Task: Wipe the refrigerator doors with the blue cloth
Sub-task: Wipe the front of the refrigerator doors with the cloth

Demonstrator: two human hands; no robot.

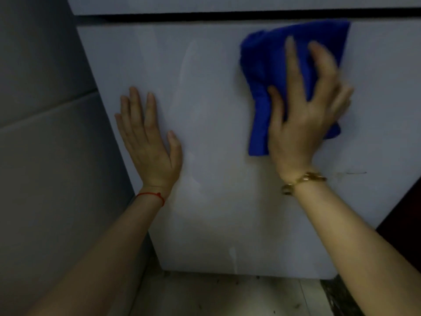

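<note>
The lower refrigerator door is a pale grey-white panel filling most of the view. A dark gap separates it from the upper door along the top edge. A bunched blue cloth lies against the upper right part of the lower door. My right hand presses on it with fingers spread, blurred by motion. My left hand rests flat and empty on the door's left side, fingers pointing up.
A grey tiled wall runs along the left of the refrigerator. Below the door lies a dirty tiled floor. A dark object shows at the right edge beside the door.
</note>
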